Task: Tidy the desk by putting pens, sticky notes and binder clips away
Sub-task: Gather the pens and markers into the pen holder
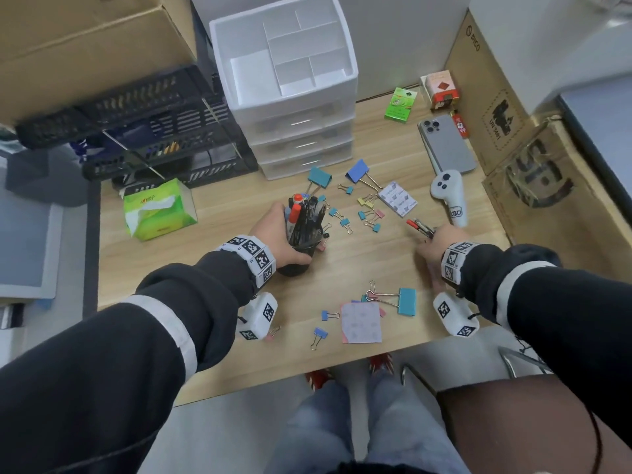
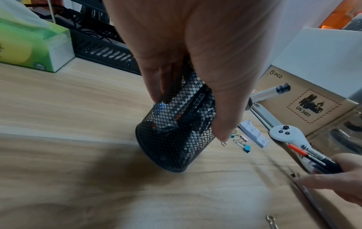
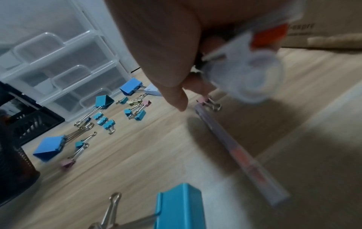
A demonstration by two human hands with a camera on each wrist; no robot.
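Mesh pen cup [image 1: 301, 254] gripped by left hand [image 1: 273, 230] — right hand [image 1: 432, 246] clutches pens [image 1: 420, 227].

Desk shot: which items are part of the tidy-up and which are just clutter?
Part of the job:
- mesh pen cup, gripped by the left hand
- pens held in the right hand
- binder clips scattered on the desk
- sticky notes and
- white drawer organiser

Just lying about:
- phone
- white controller
- tissue pack
- green box
- cardboard boxes
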